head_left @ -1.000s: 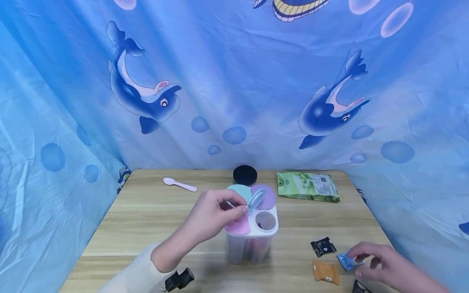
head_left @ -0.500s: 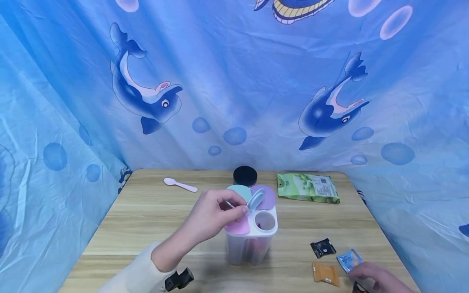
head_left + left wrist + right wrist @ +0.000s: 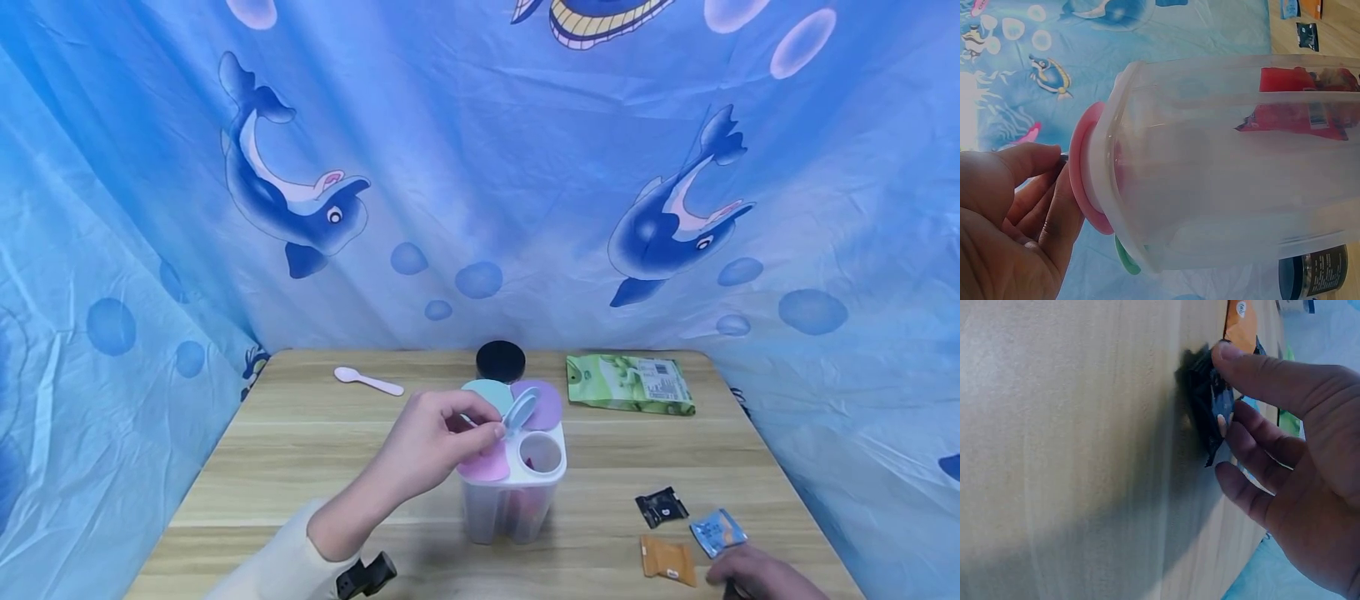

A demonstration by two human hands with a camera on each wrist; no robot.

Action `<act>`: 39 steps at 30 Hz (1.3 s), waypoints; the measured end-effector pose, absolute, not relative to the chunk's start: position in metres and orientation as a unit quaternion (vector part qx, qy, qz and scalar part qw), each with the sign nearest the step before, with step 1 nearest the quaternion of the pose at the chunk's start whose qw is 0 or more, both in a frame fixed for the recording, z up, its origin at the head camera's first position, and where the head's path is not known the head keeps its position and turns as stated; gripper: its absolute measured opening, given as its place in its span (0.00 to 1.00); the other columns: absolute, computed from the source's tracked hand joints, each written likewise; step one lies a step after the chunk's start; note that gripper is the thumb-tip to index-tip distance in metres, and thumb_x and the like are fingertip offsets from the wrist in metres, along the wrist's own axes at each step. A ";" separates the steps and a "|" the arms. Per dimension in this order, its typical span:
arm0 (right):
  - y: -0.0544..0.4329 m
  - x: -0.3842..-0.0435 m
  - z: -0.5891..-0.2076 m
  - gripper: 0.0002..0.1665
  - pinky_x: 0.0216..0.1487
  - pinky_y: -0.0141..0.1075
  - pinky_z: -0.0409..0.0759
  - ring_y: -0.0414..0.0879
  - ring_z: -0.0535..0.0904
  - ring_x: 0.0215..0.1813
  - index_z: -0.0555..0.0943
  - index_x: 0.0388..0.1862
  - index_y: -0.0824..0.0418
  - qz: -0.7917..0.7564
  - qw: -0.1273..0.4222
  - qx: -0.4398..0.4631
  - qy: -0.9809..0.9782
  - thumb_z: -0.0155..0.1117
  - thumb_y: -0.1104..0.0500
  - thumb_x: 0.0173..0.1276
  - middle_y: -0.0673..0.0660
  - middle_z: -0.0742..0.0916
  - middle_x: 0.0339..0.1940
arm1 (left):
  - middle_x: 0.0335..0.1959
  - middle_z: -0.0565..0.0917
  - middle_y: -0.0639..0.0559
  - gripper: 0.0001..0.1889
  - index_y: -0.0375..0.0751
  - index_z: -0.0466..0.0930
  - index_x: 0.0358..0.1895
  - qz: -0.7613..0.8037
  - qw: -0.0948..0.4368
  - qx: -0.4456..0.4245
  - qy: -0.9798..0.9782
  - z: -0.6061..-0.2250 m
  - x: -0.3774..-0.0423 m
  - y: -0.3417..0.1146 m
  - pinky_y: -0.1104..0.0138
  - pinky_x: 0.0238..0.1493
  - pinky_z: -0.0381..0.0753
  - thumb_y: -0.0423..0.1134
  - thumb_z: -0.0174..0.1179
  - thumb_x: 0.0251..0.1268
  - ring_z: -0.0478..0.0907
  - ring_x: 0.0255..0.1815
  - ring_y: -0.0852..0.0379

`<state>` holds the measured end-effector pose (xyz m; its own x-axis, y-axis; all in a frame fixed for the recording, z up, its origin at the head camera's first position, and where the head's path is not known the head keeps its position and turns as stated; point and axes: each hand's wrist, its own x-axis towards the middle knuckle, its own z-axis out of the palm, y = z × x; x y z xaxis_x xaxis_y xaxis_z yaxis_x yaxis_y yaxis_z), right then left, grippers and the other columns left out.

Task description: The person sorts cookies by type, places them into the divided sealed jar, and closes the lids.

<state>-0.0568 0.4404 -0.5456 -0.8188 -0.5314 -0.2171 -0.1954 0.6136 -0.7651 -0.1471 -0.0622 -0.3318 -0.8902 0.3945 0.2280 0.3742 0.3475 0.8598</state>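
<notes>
A clear storage container (image 3: 498,508) with a white top stands mid-table. Green, purple and pink lids (image 3: 487,465) cover three of its openings; the fourth opening shows red inside. My left hand (image 3: 431,437) pinches the edge of the raised light blue lid (image 3: 522,407) between thumb and index finger. Through the wall in the left wrist view, red packets (image 3: 1297,115) lie inside the container. At the lower right, my right hand (image 3: 761,573) pinches a small black packet (image 3: 1204,403) by thumb and fingers, close over the table. In the head view that packet is mostly hidden.
Blue (image 3: 717,532), orange (image 3: 667,560) and black packets (image 3: 662,507) lie beside my right hand. A green snack bag (image 3: 630,383) is at the back right, a black-lidded jar (image 3: 501,360) behind the container, a pink spoon (image 3: 367,380) at the back left.
My right hand has moved off the blue packet toward the table's front and now pinches a black packet there. The left hand keeps its hold on the lid.
</notes>
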 end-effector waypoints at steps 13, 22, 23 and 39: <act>0.424 -0.075 -0.529 0.10 0.31 0.32 0.77 0.33 0.77 0.33 0.85 0.42 0.53 -0.348 0.216 -0.105 0.906 0.75 0.55 0.63 0.48 0.85 0.38 | 0.31 0.88 0.61 0.03 0.53 0.91 0.36 0.523 0.012 0.233 0.820 -0.333 -0.146 -0.064 0.65 0.31 0.87 0.38 0.72 0.61 0.85 0.27 0.59; 0.420 -0.090 -0.529 0.08 0.36 0.30 0.78 0.28 0.75 0.38 0.86 0.39 0.47 -0.281 0.143 -0.123 0.941 0.76 0.51 0.62 0.42 0.84 0.38 | 0.31 0.88 0.59 0.04 0.53 0.91 0.36 0.526 0.014 0.238 0.816 -0.333 -0.145 -0.062 0.65 0.31 0.87 0.38 0.72 0.62 0.85 0.27 0.58; 0.419 -0.091 -0.529 0.08 0.36 0.31 0.78 0.28 0.75 0.38 0.86 0.38 0.47 -0.279 0.143 -0.121 0.942 0.76 0.51 0.62 0.43 0.84 0.39 | 0.32 0.88 0.58 0.03 0.53 0.91 0.36 0.526 0.015 0.240 0.816 -0.334 -0.145 -0.062 0.65 0.31 0.87 0.38 0.72 0.62 0.85 0.28 0.58; 0.359 -0.139 -0.418 0.09 0.32 0.32 0.81 0.32 0.81 0.43 0.83 0.48 0.43 -0.307 -0.001 -0.283 0.909 0.70 0.55 0.71 0.41 0.86 0.44 | 0.30 0.88 0.58 0.03 0.51 0.91 0.36 0.517 0.011 0.242 0.821 -0.332 -0.147 -0.063 0.65 0.30 0.86 0.38 0.72 0.61 0.84 0.26 0.59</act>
<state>-0.1390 0.3595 -0.4178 -0.8400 -0.5136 0.1747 -0.5144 0.6517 -0.5574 -0.1467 -0.0631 -0.3315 -0.8830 0.4081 0.2320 0.3857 0.3489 0.8541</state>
